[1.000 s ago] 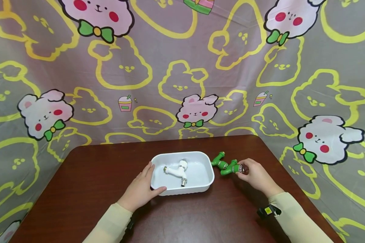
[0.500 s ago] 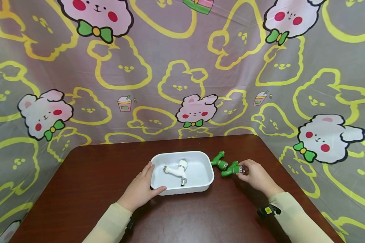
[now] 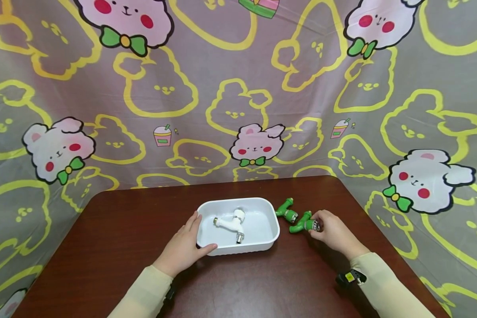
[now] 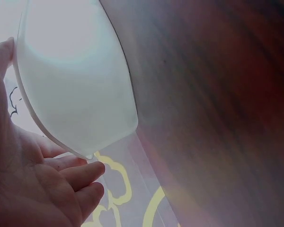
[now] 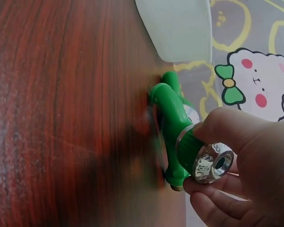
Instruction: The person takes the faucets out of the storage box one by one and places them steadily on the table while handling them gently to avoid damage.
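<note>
Hands (image 3: 183,248) (image 3: 335,232) hold tray (image 3: 260,225) and nearer green tap (image 3: 301,224), well inside table edges (image 3: 218,187).

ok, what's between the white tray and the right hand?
Head view: one green faucet beside the white tray, then a second green faucet, gripped by the right hand.

From the head, I look forward and down on the bench (image 3: 238,282); both wrist views, close in, share the white tray (image 3: 246,249).
</note>
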